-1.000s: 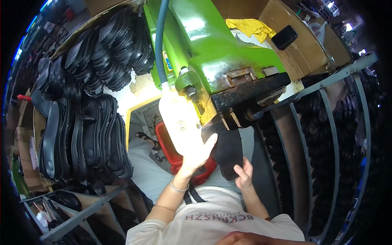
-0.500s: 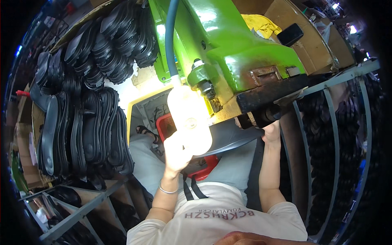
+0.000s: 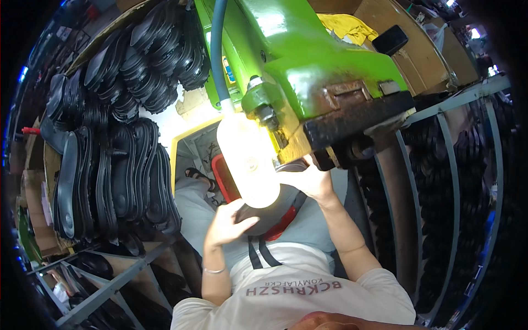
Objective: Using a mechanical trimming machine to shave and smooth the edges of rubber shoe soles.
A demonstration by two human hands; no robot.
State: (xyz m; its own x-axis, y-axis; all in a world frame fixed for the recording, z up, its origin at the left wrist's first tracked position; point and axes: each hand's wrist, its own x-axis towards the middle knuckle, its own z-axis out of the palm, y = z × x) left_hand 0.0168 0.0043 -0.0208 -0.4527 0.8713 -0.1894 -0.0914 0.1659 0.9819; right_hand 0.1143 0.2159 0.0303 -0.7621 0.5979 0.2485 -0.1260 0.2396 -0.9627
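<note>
Over on the far left there's a rack (image 3: pixel 104 291) of metal bars with loads of black shoe soles (image 3: pixel 104 170) stood on edge in rows, and more of them piled up top near the machine. Moving in, the left hand (image 3: pixel 228 223) has its fingers curled over the near end of a dark sole (image 3: pixel 269 212), thumb up top, so it's a closed grip on that piece. The sole sits flat above the person's lap, just under a really bright lamp bulb (image 3: pixel 247 162) that washes out the middle of the shot. Under the sole you can see a bit of red seat (image 3: pixel 228 184) and a sandalled foot (image 3: pixel 198 176) on the floor. The bulb hangs off a big green machine (image 3: pixel 308 60) with a blue hose (image 3: pixel 217 49) running up it. The right hand (image 3: pixel 311 179) is wrapped on the far end of the same sole, right up under the machine's dark rusty head (image 3: pixel 352 124); fingers look closed on it. Far right, another barred rack (image 3: pixel 456 165) holding more dark soles.
</note>
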